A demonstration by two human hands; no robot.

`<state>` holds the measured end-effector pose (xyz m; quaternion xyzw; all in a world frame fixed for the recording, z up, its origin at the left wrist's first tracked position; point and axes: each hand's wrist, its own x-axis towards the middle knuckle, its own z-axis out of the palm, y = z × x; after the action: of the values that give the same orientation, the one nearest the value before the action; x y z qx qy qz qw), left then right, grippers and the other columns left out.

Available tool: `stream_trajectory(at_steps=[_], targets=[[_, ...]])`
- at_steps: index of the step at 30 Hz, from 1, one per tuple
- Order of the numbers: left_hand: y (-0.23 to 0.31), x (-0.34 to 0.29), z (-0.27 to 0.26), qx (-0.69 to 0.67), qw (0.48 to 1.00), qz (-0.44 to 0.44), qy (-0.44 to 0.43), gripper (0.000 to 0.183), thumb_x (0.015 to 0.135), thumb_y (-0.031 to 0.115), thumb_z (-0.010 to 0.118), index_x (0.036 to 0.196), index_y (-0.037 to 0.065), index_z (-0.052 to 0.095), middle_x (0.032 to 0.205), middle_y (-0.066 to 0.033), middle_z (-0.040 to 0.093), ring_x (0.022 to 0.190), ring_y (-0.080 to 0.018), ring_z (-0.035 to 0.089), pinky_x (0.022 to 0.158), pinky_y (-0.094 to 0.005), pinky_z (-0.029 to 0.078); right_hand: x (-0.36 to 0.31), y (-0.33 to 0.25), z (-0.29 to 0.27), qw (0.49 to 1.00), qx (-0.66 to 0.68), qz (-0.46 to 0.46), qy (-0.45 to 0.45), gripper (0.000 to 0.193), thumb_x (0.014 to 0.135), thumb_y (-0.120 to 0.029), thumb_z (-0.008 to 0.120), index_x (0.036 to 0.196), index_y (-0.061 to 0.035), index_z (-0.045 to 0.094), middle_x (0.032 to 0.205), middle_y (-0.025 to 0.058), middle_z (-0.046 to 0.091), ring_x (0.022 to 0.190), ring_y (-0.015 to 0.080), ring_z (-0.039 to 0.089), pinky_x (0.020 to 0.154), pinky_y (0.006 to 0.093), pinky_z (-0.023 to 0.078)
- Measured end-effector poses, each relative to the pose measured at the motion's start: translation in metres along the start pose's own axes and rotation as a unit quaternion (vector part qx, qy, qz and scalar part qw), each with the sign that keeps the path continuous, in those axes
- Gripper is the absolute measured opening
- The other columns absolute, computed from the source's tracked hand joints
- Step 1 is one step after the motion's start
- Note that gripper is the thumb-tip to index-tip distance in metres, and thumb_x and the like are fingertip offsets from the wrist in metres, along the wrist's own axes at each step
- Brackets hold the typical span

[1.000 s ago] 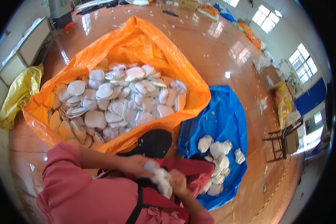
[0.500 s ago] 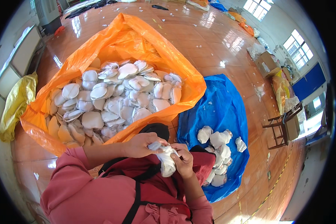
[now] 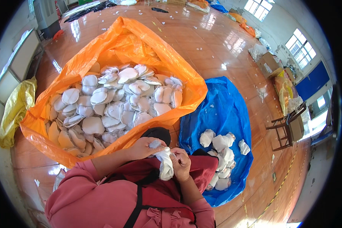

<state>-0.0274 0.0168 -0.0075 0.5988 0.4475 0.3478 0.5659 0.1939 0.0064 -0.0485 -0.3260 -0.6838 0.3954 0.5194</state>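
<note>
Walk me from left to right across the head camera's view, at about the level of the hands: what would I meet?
Yellow sack → orange bag → left hand → white cloth piece → right hand → white bundles on the blue sheet → wooden chair.

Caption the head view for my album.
Left hand and right hand hold a white bundle near an orange bag of pale pads.

Left forearm slants inward, left grip curled tight; right forearm angles up, right grip pinching just beside it, fingers bent!
</note>
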Motion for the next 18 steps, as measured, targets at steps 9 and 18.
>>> stream_trajectory(at_steps=[9, 18], targets=[[0.000, 0.002, -0.008, 0.253, 0.966, 0.058, 0.004, 0.027, 0.093, 0.036, 0.065, 0.107, 0.014, 0.072, 0.092, -0.0120, 0.069, 0.086, -0.0290, 0.067, 0.076, -0.0372, 0.051, 0.017, -0.001, -0.010, 0.992, -0.020, 0.025, -0.126, 0.028, 0.081, -0.007, 0.076, 0.105, -0.0054, 0.062, 0.100, 0.0070, 0.060, 0.088, 0.0171, 0.058, 0.076, 0.0282, 0.048], [0.000, 0.013, -0.014, 0.326, 0.945, 0.034, -0.005, 0.033, 0.091, 0.043, 0.063, 0.107, 0.016, 0.072, 0.087, -0.0134, 0.067, 0.085, -0.0321, 0.066, 0.074, -0.0415, 0.050, 0.028, -0.013, -0.013, 0.966, -0.068, 0.180, -0.174, 0.030, 0.076, -0.012, 0.080, 0.100, -0.0035, 0.064, 0.095, 0.0082, 0.063, 0.086, 0.0229, 0.062, 0.076, 0.0311, 0.049]])
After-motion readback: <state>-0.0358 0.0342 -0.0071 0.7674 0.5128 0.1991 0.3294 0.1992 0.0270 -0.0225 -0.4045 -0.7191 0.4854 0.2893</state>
